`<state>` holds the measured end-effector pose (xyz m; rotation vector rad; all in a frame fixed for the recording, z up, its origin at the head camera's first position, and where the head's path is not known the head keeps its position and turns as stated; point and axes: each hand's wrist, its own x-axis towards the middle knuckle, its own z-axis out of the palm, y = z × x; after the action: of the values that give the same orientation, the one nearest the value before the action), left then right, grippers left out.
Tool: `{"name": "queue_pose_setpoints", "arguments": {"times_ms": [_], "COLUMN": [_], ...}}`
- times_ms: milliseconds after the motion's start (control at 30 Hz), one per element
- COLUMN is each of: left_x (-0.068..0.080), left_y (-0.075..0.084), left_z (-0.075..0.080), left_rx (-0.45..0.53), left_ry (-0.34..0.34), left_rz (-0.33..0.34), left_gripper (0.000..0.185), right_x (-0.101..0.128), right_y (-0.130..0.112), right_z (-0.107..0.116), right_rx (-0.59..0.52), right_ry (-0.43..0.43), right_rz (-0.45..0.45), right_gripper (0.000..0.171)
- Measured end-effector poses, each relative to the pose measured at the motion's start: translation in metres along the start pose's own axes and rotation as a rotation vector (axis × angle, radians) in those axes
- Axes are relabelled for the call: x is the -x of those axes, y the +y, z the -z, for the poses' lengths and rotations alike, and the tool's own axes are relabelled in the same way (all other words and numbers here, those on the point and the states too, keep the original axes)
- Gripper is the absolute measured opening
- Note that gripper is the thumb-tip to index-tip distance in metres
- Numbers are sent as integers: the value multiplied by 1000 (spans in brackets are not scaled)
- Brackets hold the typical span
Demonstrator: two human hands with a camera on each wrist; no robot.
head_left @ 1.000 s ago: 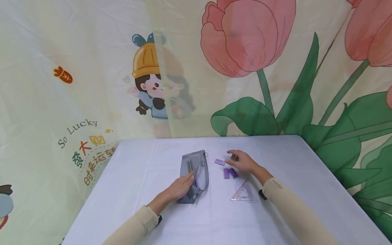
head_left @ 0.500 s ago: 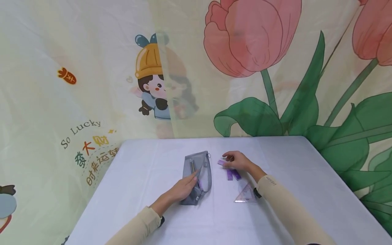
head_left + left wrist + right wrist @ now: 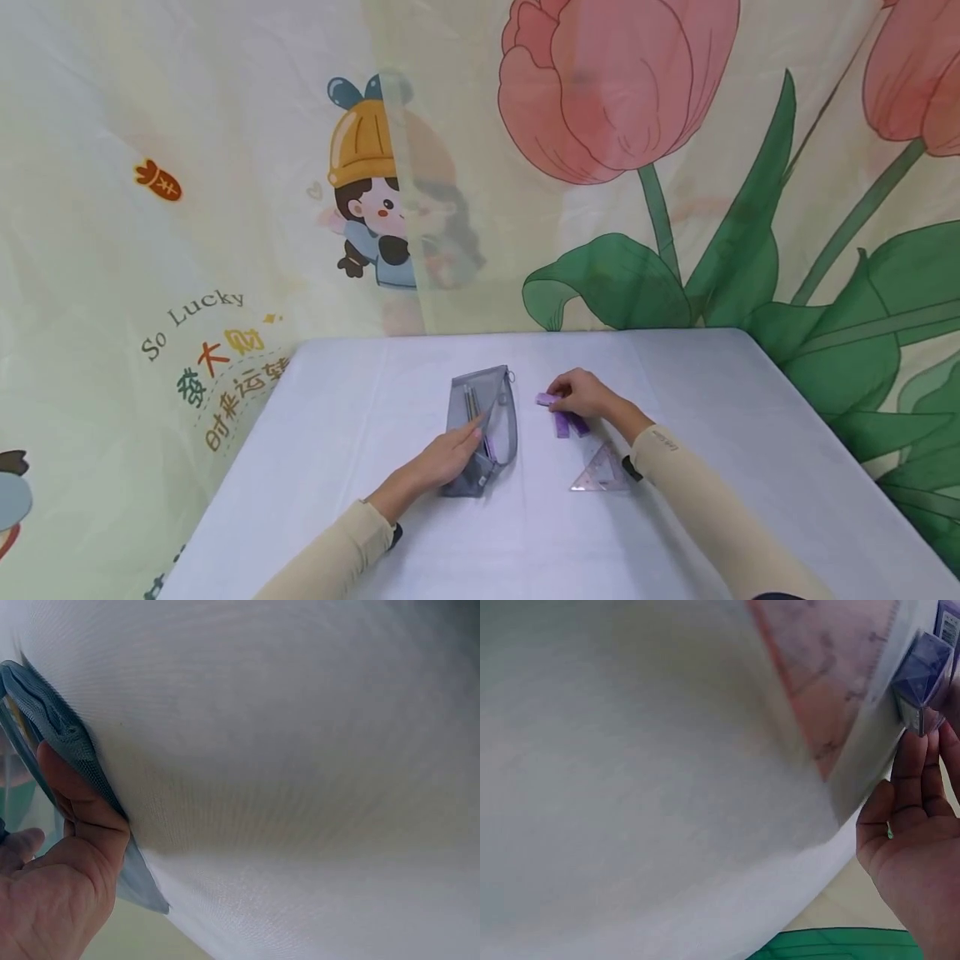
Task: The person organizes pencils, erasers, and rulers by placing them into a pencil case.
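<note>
Right hand (image 3: 581, 396) hides part of the erasers (image 3: 567, 423).

Grey mesh pouch (image 3: 483, 429) — seemingly unzipped, flat
</note>
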<state>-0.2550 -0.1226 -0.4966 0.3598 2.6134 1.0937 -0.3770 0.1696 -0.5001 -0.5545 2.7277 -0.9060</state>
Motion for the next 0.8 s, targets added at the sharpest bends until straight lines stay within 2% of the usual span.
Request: {"name": "queue_pose_setpoints", "arguments": {"times_ms": [433,633,800], "left_x": [-2,-2,0], "left_y": [-2,0,-1], "left_z": [6,9,6], "left_rx": [5,56,94], "left_ry": [-11,-41,-66], "left_rz": [7,37,43], "left_gripper": [52,53,53], "right_x": [24,32,40], "right_y": [-5,-13,-31], "right_z": [21,18,8], "right_rx": [-119,-149,-134], "right_ry": [94,159,213], "right_rz": [-55,-92,-131], "right_gripper": [29,27,22]}}
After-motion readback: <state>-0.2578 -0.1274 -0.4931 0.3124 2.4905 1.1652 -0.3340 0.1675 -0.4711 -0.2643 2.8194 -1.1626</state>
